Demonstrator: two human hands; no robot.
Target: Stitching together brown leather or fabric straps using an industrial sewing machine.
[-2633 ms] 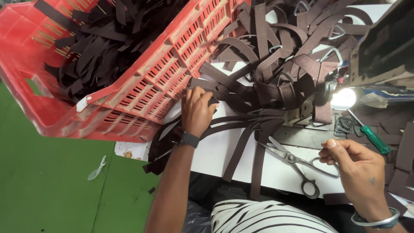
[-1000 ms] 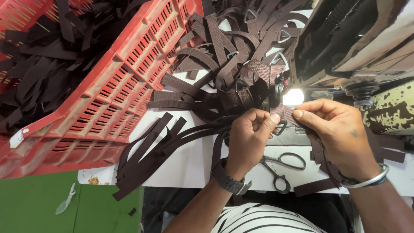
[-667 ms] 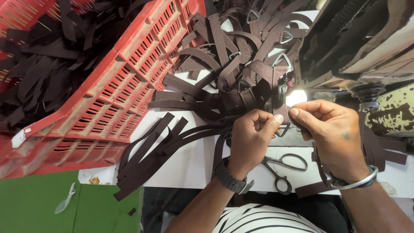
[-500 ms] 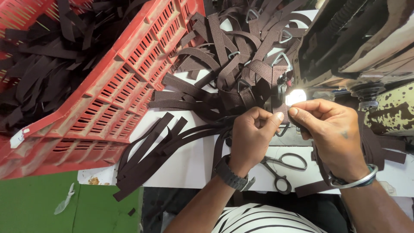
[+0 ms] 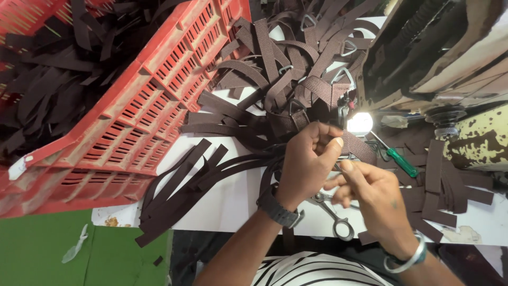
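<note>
**Two hands pinch a brown webbing strap at the sewing station**

The left hand and the right hand meet over the white tabletop, just below a small bright work lamp. Between them runs a dark brown webbing strap: the left hand's grip is clenched on it, thumb pressed against curled fingers, while the right hand pinches its lower part between thumb and forefinger. The strap's free end fans out toward the lamp, close to the needle area of a sewing machine (its cream body is chipped and stained).

The left wrist wears a dark wristwatch; the right wrist carries a silver bangle. Under the two hands a pair of steel scissors lies flat on the tabletop, partly covered by the fingers. A green-handled screwdriver rests just right of the held strap, near the lamp.

Above the hands a tangled heap of brown straps with metal triangular rings covers the far part of the tabletop. More loose strap lengths spill over the near-left edge, and short cut pieces lie by the machine. To the left a red slatted plastic crate, tilted and resting against the tabletop, is filled with further dark straps. A green floor shows below it, and a striped garment sits at the bottom edge
</note>
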